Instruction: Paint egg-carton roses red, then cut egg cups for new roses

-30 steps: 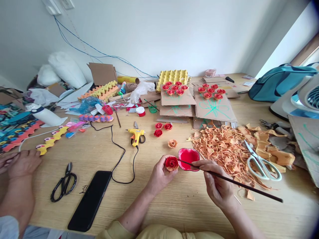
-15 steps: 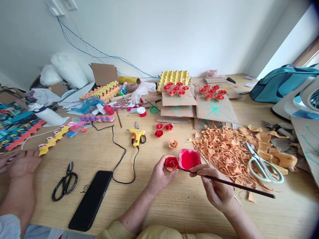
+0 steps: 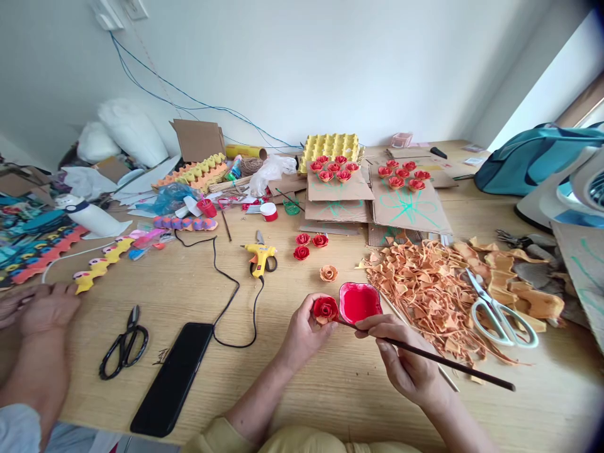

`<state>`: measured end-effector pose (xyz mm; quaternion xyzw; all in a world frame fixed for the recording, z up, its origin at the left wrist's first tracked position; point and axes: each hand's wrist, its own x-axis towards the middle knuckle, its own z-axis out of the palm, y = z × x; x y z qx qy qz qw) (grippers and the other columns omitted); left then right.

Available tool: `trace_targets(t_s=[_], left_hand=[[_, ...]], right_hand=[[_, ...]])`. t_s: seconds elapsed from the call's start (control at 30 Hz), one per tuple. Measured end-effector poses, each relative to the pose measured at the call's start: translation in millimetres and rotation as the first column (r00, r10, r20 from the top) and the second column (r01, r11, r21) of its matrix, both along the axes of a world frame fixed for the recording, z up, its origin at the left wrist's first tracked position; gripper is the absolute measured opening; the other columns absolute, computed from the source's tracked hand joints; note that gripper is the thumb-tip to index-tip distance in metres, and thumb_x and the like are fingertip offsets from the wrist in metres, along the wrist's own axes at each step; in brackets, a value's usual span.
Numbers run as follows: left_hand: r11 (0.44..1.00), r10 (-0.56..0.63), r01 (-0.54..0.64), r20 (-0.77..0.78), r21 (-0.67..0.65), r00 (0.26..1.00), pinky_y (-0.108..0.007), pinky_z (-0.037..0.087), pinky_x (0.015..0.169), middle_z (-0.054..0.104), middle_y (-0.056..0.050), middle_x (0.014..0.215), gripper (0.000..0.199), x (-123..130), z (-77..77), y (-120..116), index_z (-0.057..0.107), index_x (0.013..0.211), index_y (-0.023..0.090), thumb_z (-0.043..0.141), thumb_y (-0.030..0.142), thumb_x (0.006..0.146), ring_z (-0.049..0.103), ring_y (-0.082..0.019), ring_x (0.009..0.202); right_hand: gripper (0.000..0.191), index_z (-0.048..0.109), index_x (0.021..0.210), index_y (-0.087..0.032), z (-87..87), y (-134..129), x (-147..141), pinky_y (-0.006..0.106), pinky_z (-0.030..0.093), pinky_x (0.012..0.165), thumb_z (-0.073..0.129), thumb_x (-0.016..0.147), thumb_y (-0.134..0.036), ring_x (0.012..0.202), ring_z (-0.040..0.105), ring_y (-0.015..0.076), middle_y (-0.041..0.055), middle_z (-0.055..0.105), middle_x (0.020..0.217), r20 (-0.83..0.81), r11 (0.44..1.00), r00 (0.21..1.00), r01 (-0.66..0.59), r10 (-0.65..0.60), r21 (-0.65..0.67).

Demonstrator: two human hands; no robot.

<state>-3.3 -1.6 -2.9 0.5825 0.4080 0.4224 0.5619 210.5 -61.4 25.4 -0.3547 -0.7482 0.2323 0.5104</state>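
My left hand (image 3: 306, 333) is closed around a rose (image 3: 325, 309) that looks made of egg-carton pulp, mostly red with orange showing at its lower edge. My right hand (image 3: 401, 352) grips a long dark paintbrush (image 3: 453, 363); its tip reaches the lower right of the rose. Just behind both hands sits a small dish of red paint (image 3: 359, 303). Beyond it lies an unpainted orange rose (image 3: 328, 273), and farther back are three red roses (image 3: 302, 252).
Orange scraps (image 3: 419, 289) and white-handled scissors (image 3: 503, 314) lie to the right. A yellow glue gun (image 3: 259, 258), black scissors (image 3: 123, 346) and a phone (image 3: 172, 379) are left. Cardboard sheets (image 3: 410, 207) carry more red roses. Another person's hands (image 3: 47, 308) rest at far left.
The paintbrush and my right hand have shifted slightly left, the brush's back end dropping a little. The rose has tilted, showing more orange at its lower edge.
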Motion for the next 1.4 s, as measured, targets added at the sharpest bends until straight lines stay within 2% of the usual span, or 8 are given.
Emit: trace_targets(t_s=[0.1, 0.23, 0.4, 0.57, 0.77, 1.0, 1.17, 1.4], left_hand=[[1.000, 0.016, -0.016, -0.005, 0.012, 1.000, -0.030, 0.053, 0.088, 0.066, -0.007, 0.107, 0.043, 0.3, 0.8, 0.2, 0.055, 0.115, 0.018, 0.078, 0.030, 0.081, 0.065, -0.019, 0.097], [1.000, 0.013, -0.012, 0.020, -0.023, 1.000, -0.029, 0.053, 0.087, 0.064, -0.005, 0.105, 0.046, 2.6, 3.9, -1.3, 0.054, 0.119, 0.019, 0.077, 0.027, 0.080, 0.064, -0.017, 0.094], [0.993, -0.038, 0.049, 0.097, -0.112, 0.995, -0.032, 0.054, 0.087, 0.066, -0.007, 0.107, 0.056, 5.3, 5.9, -3.4, 0.051, 0.128, 0.020, 0.078, 0.028, 0.080, 0.068, -0.019, 0.091], [0.987, -0.049, 0.068, 0.129, -0.144, 0.990, -0.032, 0.056, 0.085, 0.070, -0.009, 0.106, 0.048, 5.1, 3.4, -3.6, 0.053, 0.122, 0.019, 0.077, 0.029, 0.082, 0.070, -0.021, 0.092], [0.998, 0.043, -0.040, 0.057, -0.053, 0.997, -0.032, 0.055, 0.093, 0.069, -0.007, 0.108, 0.046, 3.8, -1.0, -0.8, 0.057, 0.116, 0.018, 0.080, 0.022, 0.076, 0.068, -0.020, 0.100], [0.996, 0.027, -0.023, 0.047, -0.086, 0.999, -0.038, 0.049, 0.109, 0.069, -0.012, 0.128, 0.057, 2.0, 2.2, 1.4, 0.060, 0.128, 0.016, 0.080, 0.023, 0.075, 0.065, -0.026, 0.119], [0.992, 0.018, -0.006, 0.090, -0.123, 0.996, -0.039, 0.047, 0.112, 0.068, -0.013, 0.131, 0.059, 1.2, 1.9, 2.6, 0.059, 0.130, 0.015, 0.081, 0.025, 0.076, 0.064, -0.026, 0.123], [0.992, 0.036, -0.024, 0.102, -0.122, 0.994, -0.038, 0.048, 0.111, 0.069, -0.013, 0.130, 0.056, 0.8, -1.0, 3.1, 0.061, 0.125, 0.016, 0.083, 0.028, 0.075, 0.065, -0.026, 0.122]], right_hand=[[0.027, 0.056, 0.121, -0.024, -4.5, 1.3, 2.1, 0.036, 0.060, 0.087, 0.047, 0.100, -0.009, 0.102, 0.071, 0.0206, 0.0105, 0.071, 0.114, -0.046, 0.999, 0.998, 0.031, -0.030, 0.022], [0.026, 0.057, 0.120, -0.024, -8.2, 5.2, 7.0, 0.039, 0.060, 0.090, 0.047, 0.101, -0.010, 0.108, 0.071, 0.0225, 0.0116, 0.070, 0.121, -0.062, 0.987, 0.986, 0.159, -0.157, 0.028], [0.025, 0.060, 0.119, -0.025, -4.5, 9.4, 11.4, 0.037, 0.060, 0.090, 0.049, 0.101, -0.012, 0.099, 0.073, 0.0204, 0.0094, 0.073, 0.112, 0.032, 0.971, 0.970, 0.239, -0.240, 0.028], [0.023, 0.060, 0.117, -0.024, -0.1, 14.0, 11.2, 0.039, 0.060, 0.091, 0.050, 0.101, -0.012, 0.103, 0.072, 0.0216, 0.0097, 0.072, 0.109, 0.011, 0.965, 0.965, 0.260, -0.261, 0.030], [0.016, 0.063, 0.113, -0.023, -3.2, 13.8, 10.5, 0.030, 0.064, 0.074, 0.055, 0.101, -0.018, 0.088, 0.077, 0.0199, 0.0082, 0.073, 0.100, 0.000, 0.934, 0.934, 0.356, -0.357, -0.027], [0.012, 0.062, 0.111, -0.024, 0.0, 15.7, 5.1, 0.027, 0.066, 0.068, 0.055, 0.102, -0.024, 0.079, 0.079, 0.0199, 0.0083, 0.076, 0.097, -0.030, 0.930, 0.932, 0.360, -0.362, -0.070], [0.017, 0.060, 0.116, -0.024, 2.0, 16.5, 4.2, 0.027, 0.065, 0.072, 0.048, 0.105, -0.022, 0.087, 0.079, 0.0203, 0.0100, 0.076, 0.103, -0.007, 0.940, 0.945, 0.324, -0.327, -0.103], [0.009, 0.062, 0.104, -0.023, 1.0, 16.8, 3.2, 0.026, 0.064, 0.065, 0.053, 0.102, -0.023, 0.073, 0.078, 0.0191, 0.0069, 0.075, 0.092, 0.082, 0.934, 0.934, 0.354, -0.349, -0.049]])
